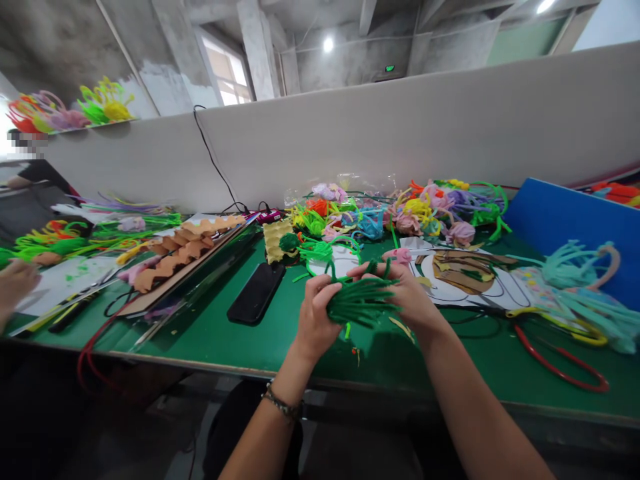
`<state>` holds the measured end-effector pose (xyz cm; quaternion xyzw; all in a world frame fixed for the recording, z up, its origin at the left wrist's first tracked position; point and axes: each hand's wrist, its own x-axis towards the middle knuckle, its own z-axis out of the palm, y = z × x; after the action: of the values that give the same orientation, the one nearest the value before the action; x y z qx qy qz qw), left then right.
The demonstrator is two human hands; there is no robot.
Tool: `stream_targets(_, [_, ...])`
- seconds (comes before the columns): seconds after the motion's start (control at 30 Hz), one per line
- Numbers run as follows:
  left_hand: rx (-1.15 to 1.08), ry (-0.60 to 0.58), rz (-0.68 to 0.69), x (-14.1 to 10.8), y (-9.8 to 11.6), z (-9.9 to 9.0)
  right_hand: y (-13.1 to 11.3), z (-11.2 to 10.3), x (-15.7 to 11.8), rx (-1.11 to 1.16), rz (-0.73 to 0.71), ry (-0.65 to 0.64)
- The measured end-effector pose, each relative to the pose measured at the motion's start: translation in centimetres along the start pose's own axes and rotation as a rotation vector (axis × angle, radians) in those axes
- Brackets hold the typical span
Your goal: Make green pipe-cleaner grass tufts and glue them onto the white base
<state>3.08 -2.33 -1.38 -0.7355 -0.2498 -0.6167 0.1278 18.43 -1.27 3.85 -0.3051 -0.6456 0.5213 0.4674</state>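
Over the front of the green table I hold a bundle of dark green pipe cleaners (363,303) with many loose strands fanning to the right. My left hand (316,312) is closed round the bundle's left end. On its far side my right hand (411,293) is closed too, with fingers behind the strands and a bent green stem near the fingertips; the strands partly hide its grip. Just beyond my hands lie bright green pipe cleaners (317,250), a dark green pompom (289,242) and a pink pipe-cleaner piece (400,255).
A black phone (257,293) lies left of my hands, near a cardboard strip (175,257). Colourful pipe-cleaner pieces (367,221) are heaped at the back. Red-handled scissors (563,360) and a blue board (565,223) are on the right. Another person's hand (17,287) shows at far left.
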Motion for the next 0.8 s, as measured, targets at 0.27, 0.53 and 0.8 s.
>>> stream_targets(0.27, [-0.988, -0.126, -0.712, -0.3, 0.5, 0.4, -0.6, -0.5, -0.2, 0.028, -0.029, 0.144])
stream_targets(0.53, [-1.083, -0.394, -0.665, 0.4, 0.5, -1.0, -0.5, -1.1, -1.2, 0.069, -0.210, -0.120])
stream_targets(0.8, [-0.837, -0.495, -0.567, 0.8, 1.4, -1.4, -1.3, -1.6, -2.3, 0.040, -0.278, -0.128])
